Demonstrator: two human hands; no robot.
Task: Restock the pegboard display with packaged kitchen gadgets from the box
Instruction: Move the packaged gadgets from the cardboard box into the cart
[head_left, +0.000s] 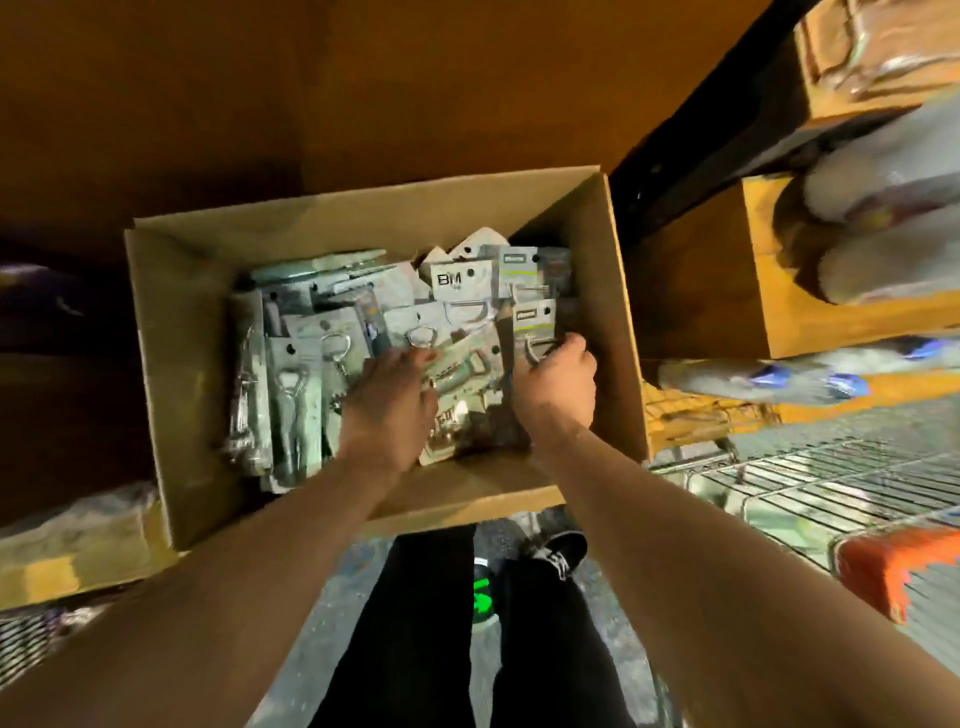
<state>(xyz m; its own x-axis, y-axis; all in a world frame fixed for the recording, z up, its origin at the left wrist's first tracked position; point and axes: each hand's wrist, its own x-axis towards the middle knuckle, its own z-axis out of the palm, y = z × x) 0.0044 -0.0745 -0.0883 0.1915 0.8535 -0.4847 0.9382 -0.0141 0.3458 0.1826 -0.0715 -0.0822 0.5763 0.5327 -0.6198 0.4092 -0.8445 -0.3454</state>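
Note:
An open cardboard box (171, 332) sits in front of me, filled with several carded kitchen gadgets in pale packaging. My left hand (387, 410) lies flat on the pile near the middle, fingers stretched over a packaged tool (457, 374). My right hand (558, 384) is at the box's right side, fingers curled round the lower edge of a carded gadget with a green-striped header (535, 325). Bottle openers on cards (291, 384) lie at the left of the pile. No pegboard is in view.
Orange shelving (779, 291) with wrapped rolls stands to the right. A wire cart basket (810, 483) with an orange handle is at lower right. My legs and shoes (556, 551) stand on the floor below the box. Dark shelf space lies behind and left.

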